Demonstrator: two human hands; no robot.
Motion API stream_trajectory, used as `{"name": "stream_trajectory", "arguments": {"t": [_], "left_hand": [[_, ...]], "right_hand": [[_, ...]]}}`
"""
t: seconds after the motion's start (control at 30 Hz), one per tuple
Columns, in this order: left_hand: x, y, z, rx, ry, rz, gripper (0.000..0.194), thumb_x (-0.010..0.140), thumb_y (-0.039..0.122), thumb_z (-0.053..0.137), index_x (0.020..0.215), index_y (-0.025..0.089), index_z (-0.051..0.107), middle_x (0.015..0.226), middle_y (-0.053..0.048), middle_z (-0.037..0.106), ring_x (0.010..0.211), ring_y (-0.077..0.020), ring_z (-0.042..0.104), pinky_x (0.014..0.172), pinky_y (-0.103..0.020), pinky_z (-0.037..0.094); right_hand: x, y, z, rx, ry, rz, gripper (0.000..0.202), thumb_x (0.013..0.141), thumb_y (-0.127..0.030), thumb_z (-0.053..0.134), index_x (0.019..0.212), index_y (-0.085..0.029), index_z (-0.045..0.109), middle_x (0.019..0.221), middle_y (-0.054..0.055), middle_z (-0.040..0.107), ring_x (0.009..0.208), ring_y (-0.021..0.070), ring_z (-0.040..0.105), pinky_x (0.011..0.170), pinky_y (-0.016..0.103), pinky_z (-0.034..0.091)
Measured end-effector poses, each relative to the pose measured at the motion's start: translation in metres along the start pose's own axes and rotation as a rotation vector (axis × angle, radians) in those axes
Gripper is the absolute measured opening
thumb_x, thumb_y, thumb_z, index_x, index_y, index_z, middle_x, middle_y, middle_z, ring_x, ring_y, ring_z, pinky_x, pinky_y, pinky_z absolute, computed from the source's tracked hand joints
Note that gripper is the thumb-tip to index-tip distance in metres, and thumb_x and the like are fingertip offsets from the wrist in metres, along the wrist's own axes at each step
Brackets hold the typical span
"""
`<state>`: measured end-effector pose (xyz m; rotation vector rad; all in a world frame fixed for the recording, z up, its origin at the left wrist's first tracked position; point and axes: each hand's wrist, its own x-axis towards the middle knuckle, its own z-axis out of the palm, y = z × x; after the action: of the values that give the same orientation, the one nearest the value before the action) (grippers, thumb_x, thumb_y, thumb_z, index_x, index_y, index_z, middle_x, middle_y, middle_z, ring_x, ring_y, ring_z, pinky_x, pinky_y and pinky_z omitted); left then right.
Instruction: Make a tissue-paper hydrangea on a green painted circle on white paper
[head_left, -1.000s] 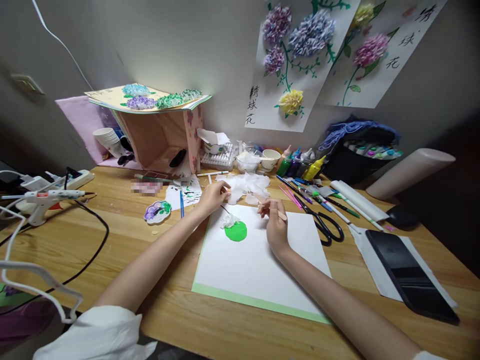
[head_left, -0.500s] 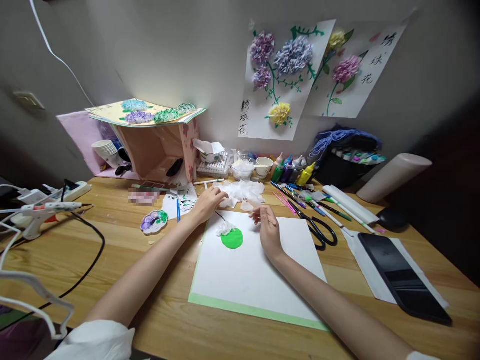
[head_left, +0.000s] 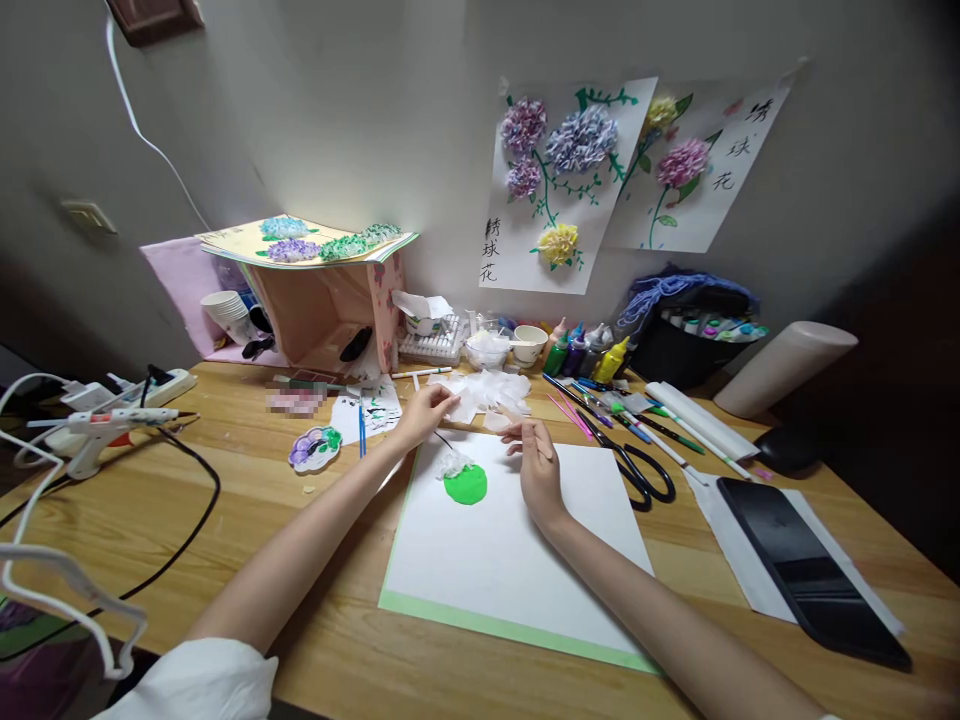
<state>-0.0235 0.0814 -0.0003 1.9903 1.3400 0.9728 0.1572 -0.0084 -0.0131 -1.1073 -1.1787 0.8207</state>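
White paper (head_left: pixel 517 570) with a green lower edge lies on the table, bearing a bright green round patch (head_left: pixel 466 485) and a crumpled white tuft (head_left: pixel 452 462) at its upper edge. My left hand (head_left: pixel 427 413) is at the near left side of the white tissue pieces (head_left: pixel 495 389), its thumb and fingers pinched on a tissue piece. Over the upper right part of the paper, my right hand (head_left: pixel 537 458) has curled fingers; whether anything small is between them cannot be made out.
Black scissors (head_left: pixel 646 474), pens and a black phone (head_left: pixel 810 570) lie at the right. Paint bottles (head_left: pixel 585 352) stand behind. A paint palette (head_left: pixel 315 449), brushes and a glue gun (head_left: pixel 105 430) are at the left.
My left hand's fingers have drawn together on a tissue piece. The right hand has barely moved. The whole view has shifted slightly, showing more of the wall above.
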Motion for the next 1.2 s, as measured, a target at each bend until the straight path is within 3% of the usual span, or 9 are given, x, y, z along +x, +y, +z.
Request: {"name": "stream_trajectory", "arguments": {"t": [0.13,0.3,0.43,0.67,0.73,0.9,0.97,1.07,1.2], "left_hand": [[0.002,-0.002,0.010,-0.121,-0.035,-0.085,0.017,0.078,0.027,0.057,0.086,0.012,0.056,0.063,0.000,0.059,0.054,-0.0099,0.057,0.051,-0.021,0.045],[0.003,-0.003,0.011,-0.130,-0.021,-0.118,0.029,0.064,0.014,0.067,0.092,0.013,0.059,0.070,0.000,0.060,0.059,-0.0098,0.058,0.054,-0.020,0.047],[0.000,0.009,0.000,-0.078,-0.005,-0.089,0.039,0.058,0.011,0.071,0.095,0.014,0.061,0.079,-0.002,0.062,0.062,-0.0104,0.058,0.059,-0.023,0.047],[-0.003,0.023,-0.011,-0.114,0.034,0.026,0.051,0.063,0.012,0.070,0.111,0.017,0.057,0.112,-0.010,0.063,0.064,-0.0096,0.061,0.069,-0.027,0.050],[-0.003,0.024,-0.011,-0.229,-0.033,0.023,0.057,0.062,0.014,0.072,0.116,0.017,0.055,0.120,-0.014,0.059,0.064,-0.0095,0.062,0.066,-0.026,0.051],[-0.003,0.036,-0.011,-0.464,-0.365,0.048,0.065,0.062,0.021,0.075,0.122,0.015,0.051,0.122,-0.019,0.057,0.072,-0.0121,0.064,0.067,-0.025,0.051],[-0.004,0.041,-0.011,-0.456,-0.406,0.069,0.064,0.063,0.023,0.075,0.121,0.015,0.052,0.118,-0.018,0.060,0.074,-0.0129,0.064,0.069,-0.026,0.051],[-0.003,0.044,-0.007,-0.417,-0.428,0.094,0.059,0.063,0.023,0.075,0.117,0.013,0.055,0.111,-0.016,0.063,0.075,-0.0131,0.063,0.071,-0.027,0.051],[0.000,0.039,-0.002,-0.392,-0.404,0.074,0.054,0.064,0.021,0.073,0.115,0.013,0.056,0.107,-0.015,0.064,0.070,-0.0112,0.063,0.068,-0.025,0.051]], "right_hand": [[0.000,0.000,0.001,0.034,0.009,0.014,0.031,0.091,-0.047,0.035,0.085,-0.022,0.052,0.092,0.004,0.064,0.077,0.0141,0.061,0.066,0.029,0.051],[0.000,0.002,0.001,0.057,-0.004,0.025,0.031,0.091,-0.048,0.036,0.086,-0.022,0.052,0.095,0.005,0.065,0.082,0.0151,0.063,0.068,0.029,0.053],[0.001,0.003,0.001,0.055,0.002,0.027,0.030,0.091,-0.048,0.036,0.087,-0.022,0.052,0.096,0.005,0.065,0.081,0.0148,0.062,0.067,0.029,0.052],[0.000,0.002,0.000,0.050,-0.009,0.041,0.024,0.089,-0.045,0.040,0.089,-0.023,0.050,0.100,0.004,0.065,0.081,0.0149,0.062,0.066,0.028,0.050],[-0.001,0.001,0.000,0.031,-0.016,0.053,0.022,0.089,-0.044,0.042,0.089,-0.023,0.049,0.101,0.004,0.065,0.081,0.0150,0.062,0.068,0.028,0.050],[-0.002,0.001,-0.001,-0.026,-0.006,0.008,0.018,0.086,-0.040,0.050,0.093,-0.023,0.049,0.109,0.006,0.063,0.104,0.0191,0.057,0.089,0.036,0.044],[-0.001,0.004,0.000,-0.021,-0.006,0.002,0.020,0.084,-0.039,0.053,0.095,-0.023,0.049,0.112,0.007,0.061,0.110,0.0202,0.054,0.092,0.038,0.042],[0.001,0.007,0.000,-0.023,-0.019,0.026,0.024,0.079,-0.038,0.058,0.096,-0.022,0.049,0.111,0.008,0.059,0.101,0.0204,0.058,0.084,0.036,0.046],[0.003,0.009,-0.003,-0.084,0.028,0.003,0.021,0.078,-0.033,0.059,0.091,-0.022,0.047,0.090,0.004,0.060,0.080,0.0185,0.060,0.073,0.032,0.047]]}}
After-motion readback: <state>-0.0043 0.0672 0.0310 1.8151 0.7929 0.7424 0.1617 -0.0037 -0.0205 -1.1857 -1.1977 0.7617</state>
